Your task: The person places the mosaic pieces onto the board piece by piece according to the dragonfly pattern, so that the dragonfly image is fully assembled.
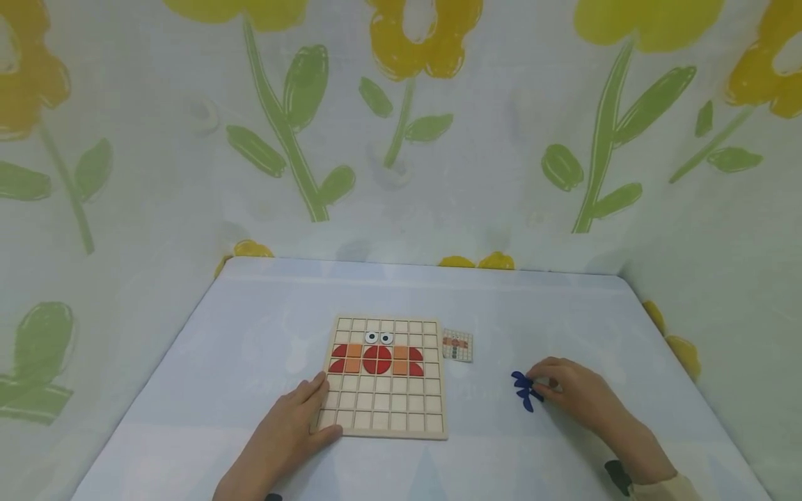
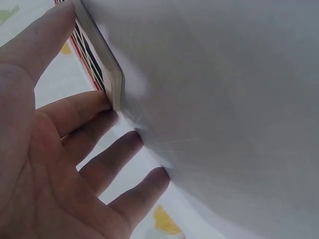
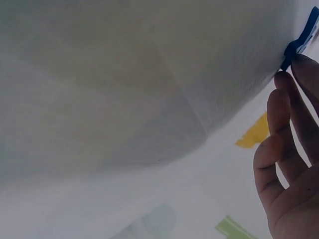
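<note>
A square wooden grid board (image 1: 381, 402) lies on the table. Red quarter-round pieces (image 1: 377, 360), orange squares (image 1: 353, 357) and two round eye pieces (image 1: 379, 338) sit in its upper rows. My left hand (image 1: 288, 421) rests at the board's lower left corner, thumb along the near edge and fingers along the left side, fairly straight. To the right, my right hand (image 1: 579, 393) is at a small group of dark blue curved pieces (image 1: 523, 391). Its thumb and index finger pinch a blue piece (image 3: 293, 50), partly hidden by the fingertips.
A small pattern card (image 1: 458, 346) lies against the board's right side, showing a gridded picture in similar colours. The white table (image 1: 282, 292) meets a flower-printed cloth wall at the back. A dark green shape (image 1: 617, 476) shows by the right forearm.
</note>
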A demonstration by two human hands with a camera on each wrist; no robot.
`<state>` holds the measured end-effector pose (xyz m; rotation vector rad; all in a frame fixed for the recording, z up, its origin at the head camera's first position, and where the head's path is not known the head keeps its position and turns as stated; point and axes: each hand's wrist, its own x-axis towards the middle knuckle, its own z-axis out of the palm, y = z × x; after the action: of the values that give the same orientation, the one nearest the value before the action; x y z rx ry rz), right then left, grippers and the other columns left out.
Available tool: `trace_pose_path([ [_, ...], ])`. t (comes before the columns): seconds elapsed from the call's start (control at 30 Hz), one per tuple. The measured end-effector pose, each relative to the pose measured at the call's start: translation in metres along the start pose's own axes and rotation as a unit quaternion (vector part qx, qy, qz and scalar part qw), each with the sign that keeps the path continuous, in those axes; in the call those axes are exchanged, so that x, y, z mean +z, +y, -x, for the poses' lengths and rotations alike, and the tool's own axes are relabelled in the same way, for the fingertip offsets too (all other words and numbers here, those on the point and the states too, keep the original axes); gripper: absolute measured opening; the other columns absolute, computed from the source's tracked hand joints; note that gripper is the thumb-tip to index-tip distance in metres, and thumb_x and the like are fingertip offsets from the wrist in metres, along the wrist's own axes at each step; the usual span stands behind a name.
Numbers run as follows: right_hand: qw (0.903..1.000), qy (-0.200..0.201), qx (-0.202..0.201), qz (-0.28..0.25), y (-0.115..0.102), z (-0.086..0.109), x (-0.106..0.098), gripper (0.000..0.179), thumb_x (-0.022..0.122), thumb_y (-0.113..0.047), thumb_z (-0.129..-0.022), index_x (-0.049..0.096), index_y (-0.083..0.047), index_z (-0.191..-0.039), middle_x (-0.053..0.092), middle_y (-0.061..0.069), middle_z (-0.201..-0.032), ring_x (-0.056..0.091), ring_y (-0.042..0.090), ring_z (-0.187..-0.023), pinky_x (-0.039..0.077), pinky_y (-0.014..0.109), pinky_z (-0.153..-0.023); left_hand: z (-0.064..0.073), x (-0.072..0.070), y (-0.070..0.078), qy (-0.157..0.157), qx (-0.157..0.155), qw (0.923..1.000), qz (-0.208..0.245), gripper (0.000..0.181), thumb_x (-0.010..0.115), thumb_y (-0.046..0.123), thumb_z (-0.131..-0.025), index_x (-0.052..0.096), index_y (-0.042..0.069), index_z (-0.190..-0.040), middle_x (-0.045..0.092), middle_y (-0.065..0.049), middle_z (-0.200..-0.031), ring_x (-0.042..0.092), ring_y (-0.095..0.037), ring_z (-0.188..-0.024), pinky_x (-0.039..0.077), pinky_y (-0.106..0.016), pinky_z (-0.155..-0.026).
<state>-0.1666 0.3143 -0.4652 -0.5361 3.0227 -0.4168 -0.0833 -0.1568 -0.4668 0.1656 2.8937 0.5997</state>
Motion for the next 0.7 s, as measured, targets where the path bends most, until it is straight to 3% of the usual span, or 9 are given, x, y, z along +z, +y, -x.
trace_pose_path([
  [0.23,0.9999,-0.009,-0.005,0.008,-0.001,-0.004,-0.002,0.018,0.082,-0.011,-0.084,0.079,-0.022,-0.098,0.072,-0.008,-0.102,0.061,0.004,-0.079,0.057,0.029,-0.069,0.001,0.0,0.001,0.008,0.006,0.9999,0.002,0.085,0.08,0.048,-0.084,0.049,0.002,-0.149,0.042,-0.01,-0.159,0.039,-0.04,-0.143,0.035,-0.056,-0.116],
  [0.4,0.9997,-0.019,0.013,0.012,-0.003,-0.007,-0.002,0.015,0.082,-0.014,-0.085,0.079,-0.02,-0.098,0.073,-0.006,-0.101,0.063,0.008,-0.081,0.059,0.033,-0.071,0.0,0.002,0.0,0.009,0.006,0.9999,-0.003,0.086,0.08,0.049,-0.084,0.049,0.002,-0.149,0.042,-0.01,-0.159,0.039,-0.04,-0.143,0.036,-0.056,-0.116],
  [0.7,0.9994,-0.023,0.02,0.016,-0.002,-0.011,-0.003,0.016,0.083,-0.018,-0.084,0.08,-0.019,-0.1,0.073,-0.004,-0.103,0.061,0.007,-0.078,0.057,0.031,-0.068,0.0,0.001,0.0,0.009,0.007,0.9999,-0.001,0.086,0.08,0.048,-0.084,0.048,0.002,-0.15,0.041,-0.01,-0.159,0.039,-0.04,-0.144,0.035,-0.056,-0.116],
])
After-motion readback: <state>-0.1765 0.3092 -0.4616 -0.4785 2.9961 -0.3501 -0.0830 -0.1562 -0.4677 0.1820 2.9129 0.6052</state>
